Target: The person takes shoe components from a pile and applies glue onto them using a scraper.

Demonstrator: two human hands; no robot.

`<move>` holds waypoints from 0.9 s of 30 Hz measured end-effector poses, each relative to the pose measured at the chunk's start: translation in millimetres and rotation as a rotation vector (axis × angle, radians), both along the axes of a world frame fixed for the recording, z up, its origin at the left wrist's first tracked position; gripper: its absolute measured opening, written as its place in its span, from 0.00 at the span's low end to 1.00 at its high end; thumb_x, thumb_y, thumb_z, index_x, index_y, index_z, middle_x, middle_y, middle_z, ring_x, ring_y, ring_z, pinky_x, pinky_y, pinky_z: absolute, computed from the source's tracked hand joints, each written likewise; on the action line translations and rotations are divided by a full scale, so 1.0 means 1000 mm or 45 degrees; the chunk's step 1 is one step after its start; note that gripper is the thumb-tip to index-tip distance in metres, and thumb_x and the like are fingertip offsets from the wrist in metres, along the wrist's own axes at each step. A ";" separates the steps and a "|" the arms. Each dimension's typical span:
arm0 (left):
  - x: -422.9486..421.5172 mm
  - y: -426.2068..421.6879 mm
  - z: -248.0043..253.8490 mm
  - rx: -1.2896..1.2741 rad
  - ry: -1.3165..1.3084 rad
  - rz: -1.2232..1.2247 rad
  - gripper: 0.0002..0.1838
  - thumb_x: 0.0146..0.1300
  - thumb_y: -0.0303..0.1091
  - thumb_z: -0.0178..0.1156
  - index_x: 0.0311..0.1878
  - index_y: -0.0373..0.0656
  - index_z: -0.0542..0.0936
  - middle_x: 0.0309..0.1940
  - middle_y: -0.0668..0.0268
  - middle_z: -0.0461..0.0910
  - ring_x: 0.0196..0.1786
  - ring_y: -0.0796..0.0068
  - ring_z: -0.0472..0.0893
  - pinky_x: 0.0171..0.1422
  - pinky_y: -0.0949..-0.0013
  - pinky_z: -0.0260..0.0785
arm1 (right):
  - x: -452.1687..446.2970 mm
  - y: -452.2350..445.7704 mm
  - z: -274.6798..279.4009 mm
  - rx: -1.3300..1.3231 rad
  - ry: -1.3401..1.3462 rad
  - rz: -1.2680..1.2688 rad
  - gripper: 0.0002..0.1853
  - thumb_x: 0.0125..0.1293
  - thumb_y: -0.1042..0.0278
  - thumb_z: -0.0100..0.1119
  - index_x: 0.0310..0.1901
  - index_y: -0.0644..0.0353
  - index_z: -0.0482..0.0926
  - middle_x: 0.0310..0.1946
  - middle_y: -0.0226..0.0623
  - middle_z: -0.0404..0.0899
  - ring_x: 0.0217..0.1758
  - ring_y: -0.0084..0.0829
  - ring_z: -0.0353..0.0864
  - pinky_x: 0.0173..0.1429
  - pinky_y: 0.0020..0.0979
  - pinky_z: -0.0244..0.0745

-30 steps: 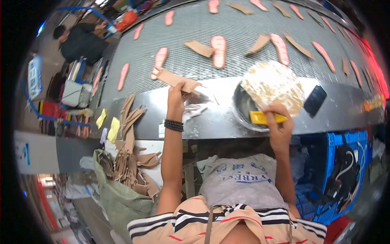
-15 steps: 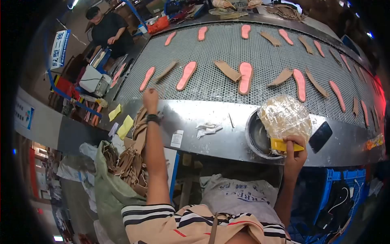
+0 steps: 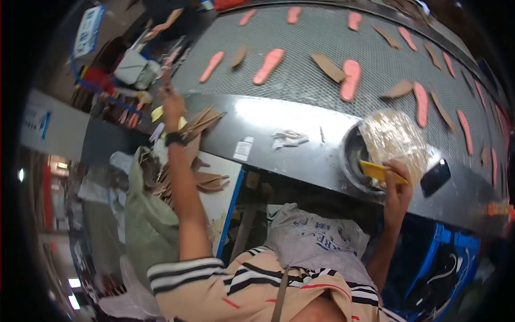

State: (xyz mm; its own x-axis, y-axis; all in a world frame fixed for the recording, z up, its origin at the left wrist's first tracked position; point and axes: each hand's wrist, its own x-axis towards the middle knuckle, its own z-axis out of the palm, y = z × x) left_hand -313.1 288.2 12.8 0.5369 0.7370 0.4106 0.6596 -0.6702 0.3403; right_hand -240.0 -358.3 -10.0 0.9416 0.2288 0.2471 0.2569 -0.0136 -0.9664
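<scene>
1. At 8 o'clock we see a green sack, [image 3: 147, 214] soft and baggy; we would judge its bunched rim the surest place to lift it.
2. At 10 o'clock our left hand [image 3: 173, 104] is stretched past the near-left corner of the mesh belt. [image 3: 300, 38] It is blurred, so we cannot tell whether its fingers are open or gripping anything.
3. Just beside that wrist, also toward 10 o'clock, brown strips [image 3: 203, 122] lie heaped at the left end of the metal tabletop. [image 3: 257, 114] They look light and bendy; we would pinch one by its end, minding that they tangle.
4. From 11 to 3 o'clock, pink soles [image 3: 269, 66] lie spread on the belt, with more strips among them. They look thin, light and fairly flexible, best held by their edges.
5. At 3 o'clock stands a metal bowl, [image 3: 347, 166] its right part overlaid by a plastic-wrapped cover [image 3: 396, 134] that looks slippery.
6. There our right hand [image 3: 398, 185] is closed around a yellow scraper, [image 3: 374, 170] its free end over the bowl. It seems light and stiff, so the broad end in our fingers suits.
</scene>
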 end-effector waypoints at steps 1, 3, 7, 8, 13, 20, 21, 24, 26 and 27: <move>-0.010 -0.010 0.021 -0.207 0.121 -0.142 0.20 0.75 0.43 0.54 0.53 0.33 0.77 0.44 0.45 0.83 0.47 0.50 0.84 0.55 0.52 0.75 | 0.001 -0.003 0.001 -0.005 0.017 0.003 0.08 0.73 0.78 0.58 0.50 0.64 0.82 0.50 0.36 0.80 0.51 0.28 0.80 0.52 0.28 0.78; -0.032 -0.102 0.033 -0.879 -0.383 -0.505 0.25 0.79 0.47 0.54 0.61 0.31 0.76 0.51 0.54 0.82 0.52 0.65 0.82 0.58 0.66 0.74 | 0.002 -0.004 0.002 -0.216 0.049 0.040 0.07 0.71 0.78 0.60 0.48 0.65 0.83 0.46 0.39 0.83 0.50 0.31 0.82 0.53 0.30 0.76; -0.080 -0.254 0.000 -0.747 -0.207 -0.784 0.24 0.76 0.42 0.61 0.63 0.31 0.74 0.58 0.57 0.79 0.57 0.66 0.80 0.62 0.65 0.73 | -0.002 0.013 -0.004 -0.385 -0.247 -0.016 0.08 0.68 0.75 0.63 0.47 0.64 0.84 0.41 0.42 0.83 0.46 0.39 0.83 0.52 0.34 0.75; -0.091 -0.279 -0.015 -0.706 -0.099 -0.858 0.24 0.75 0.41 0.61 0.64 0.32 0.74 0.58 0.57 0.79 0.57 0.66 0.80 0.63 0.64 0.72 | -0.004 0.016 -0.004 -0.404 -0.234 -0.023 0.08 0.68 0.75 0.63 0.47 0.64 0.84 0.40 0.42 0.83 0.45 0.40 0.83 0.51 0.34 0.75; -0.079 -0.362 -0.033 -1.803 -0.359 -0.763 0.17 0.75 0.36 0.61 0.60 0.36 0.74 0.54 0.57 0.80 0.53 0.69 0.83 0.55 0.63 0.78 | -0.010 0.029 -0.009 -0.527 -0.354 -0.003 0.07 0.67 0.75 0.64 0.46 0.63 0.83 0.38 0.41 0.81 0.40 0.41 0.82 0.45 0.34 0.74; -0.043 -0.376 -0.049 -1.962 -0.753 -0.659 0.16 0.73 0.32 0.61 0.58 0.34 0.73 0.49 0.59 0.82 0.49 0.67 0.85 0.48 0.62 0.83 | -0.014 0.031 -0.006 -0.403 -0.160 -0.146 0.07 0.70 0.71 0.63 0.46 0.64 0.84 0.40 0.40 0.84 0.39 0.33 0.83 0.43 0.31 0.75; -0.037 -0.378 -0.050 -1.958 -0.758 -0.608 0.16 0.73 0.33 0.61 0.58 0.34 0.73 0.50 0.59 0.81 0.49 0.66 0.85 0.48 0.61 0.83 | -0.013 0.030 -0.005 -0.363 -0.102 -0.176 0.07 0.71 0.71 0.63 0.46 0.64 0.84 0.40 0.40 0.84 0.40 0.31 0.83 0.44 0.31 0.76; -0.021 -0.387 -0.056 -1.928 -0.774 -0.520 0.18 0.73 0.32 0.61 0.60 0.32 0.73 0.52 0.55 0.81 0.49 0.63 0.86 0.49 0.58 0.85 | -0.013 0.032 0.011 0.052 0.234 -0.163 0.08 0.71 0.70 0.63 0.46 0.64 0.84 0.41 0.39 0.85 0.42 0.28 0.84 0.45 0.29 0.77; -0.012 -0.396 -0.051 -1.923 -0.774 -0.561 0.18 0.73 0.32 0.61 0.59 0.32 0.73 0.51 0.54 0.82 0.50 0.62 0.87 0.48 0.58 0.86 | -0.013 0.033 0.018 0.203 0.254 -0.114 0.07 0.71 0.71 0.63 0.45 0.64 0.84 0.40 0.39 0.86 0.42 0.27 0.84 0.47 0.29 0.77; -0.009 -0.399 -0.050 -1.923 -0.769 -0.581 0.18 0.73 0.32 0.61 0.59 0.31 0.72 0.51 0.53 0.82 0.50 0.61 0.87 0.48 0.57 0.87 | -0.013 0.035 0.019 0.165 0.142 -0.083 0.07 0.70 0.71 0.63 0.45 0.64 0.84 0.40 0.39 0.86 0.42 0.28 0.84 0.47 0.29 0.77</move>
State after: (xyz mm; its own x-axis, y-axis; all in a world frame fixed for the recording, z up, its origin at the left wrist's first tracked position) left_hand -322.5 -111.0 -36.9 0.8425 0.4749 -0.2543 0.0634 0.3813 0.9223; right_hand -252.9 -323.1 8.9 0.9767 0.1390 0.1636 0.1506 0.1000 -0.9835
